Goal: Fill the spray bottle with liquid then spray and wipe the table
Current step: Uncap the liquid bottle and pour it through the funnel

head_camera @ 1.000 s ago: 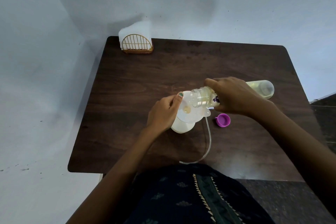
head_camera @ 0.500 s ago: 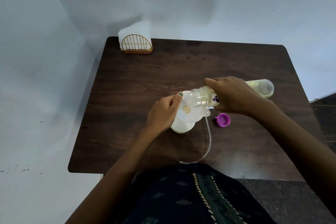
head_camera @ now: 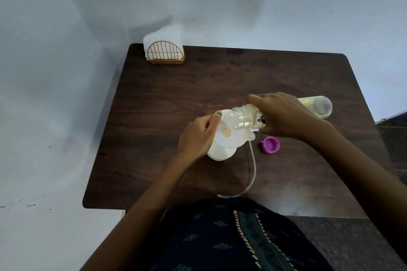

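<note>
Dark wood-grain surface (head_camera: pixel 167 99) set in a corner of pale blue-grey walls. My left hand (head_camera: pixel 197 136) is closed around the top of the white spray bottle (head_camera: pixel 220 152), which stands upright near the middle; the thumb rests on the rim of the white funnel (head_camera: pixel 226 134) seated in its mouth. My right hand (head_camera: pixel 284 114) grips the clear refill bottle (head_camera: pixel 244 117), tipped nearly level with its open neck over the funnel. Yellowish liquid sits in the funnel throat; I cannot make out a stream from the neck. Purple cap (head_camera: pixel 271 144) lies open side up, just right of the funnel. Clear dip tube (head_camera: pixel 251 174) curves from beside the bottle toward the near edge. Napkin holder (head_camera: pixel 165 53) with white napkins stands at the far left corner.
</note>
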`<state>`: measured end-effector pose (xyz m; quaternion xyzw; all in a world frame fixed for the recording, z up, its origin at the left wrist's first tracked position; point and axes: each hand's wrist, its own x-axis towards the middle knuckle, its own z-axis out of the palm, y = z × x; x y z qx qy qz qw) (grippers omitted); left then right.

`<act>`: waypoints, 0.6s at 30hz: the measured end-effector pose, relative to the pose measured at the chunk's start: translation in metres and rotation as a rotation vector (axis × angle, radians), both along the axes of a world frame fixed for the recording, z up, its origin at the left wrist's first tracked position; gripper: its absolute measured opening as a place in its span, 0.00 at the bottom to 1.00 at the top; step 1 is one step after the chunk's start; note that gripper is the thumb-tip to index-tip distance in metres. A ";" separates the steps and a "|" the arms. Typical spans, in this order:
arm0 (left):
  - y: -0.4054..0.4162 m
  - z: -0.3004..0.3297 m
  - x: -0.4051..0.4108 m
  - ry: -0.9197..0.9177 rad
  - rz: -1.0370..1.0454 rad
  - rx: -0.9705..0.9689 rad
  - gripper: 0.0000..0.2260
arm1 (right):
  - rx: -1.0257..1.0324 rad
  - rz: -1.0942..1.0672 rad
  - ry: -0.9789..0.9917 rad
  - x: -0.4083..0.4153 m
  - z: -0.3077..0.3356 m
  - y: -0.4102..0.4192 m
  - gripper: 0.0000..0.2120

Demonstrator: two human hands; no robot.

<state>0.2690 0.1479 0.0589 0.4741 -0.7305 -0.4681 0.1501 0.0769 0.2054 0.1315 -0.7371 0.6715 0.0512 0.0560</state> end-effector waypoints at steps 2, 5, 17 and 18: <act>0.000 0.000 0.000 0.006 0.004 0.002 0.20 | 0.003 -0.002 -0.002 0.000 0.000 0.000 0.21; 0.001 0.000 0.000 0.003 0.000 0.001 0.19 | 0.005 0.000 -0.006 0.000 0.001 0.000 0.21; 0.001 0.003 0.000 0.005 0.014 0.000 0.20 | -0.001 -0.002 0.001 0.000 0.000 0.000 0.22; 0.001 0.002 0.000 0.007 0.013 0.000 0.20 | 0.000 -0.001 0.001 0.000 0.000 0.000 0.22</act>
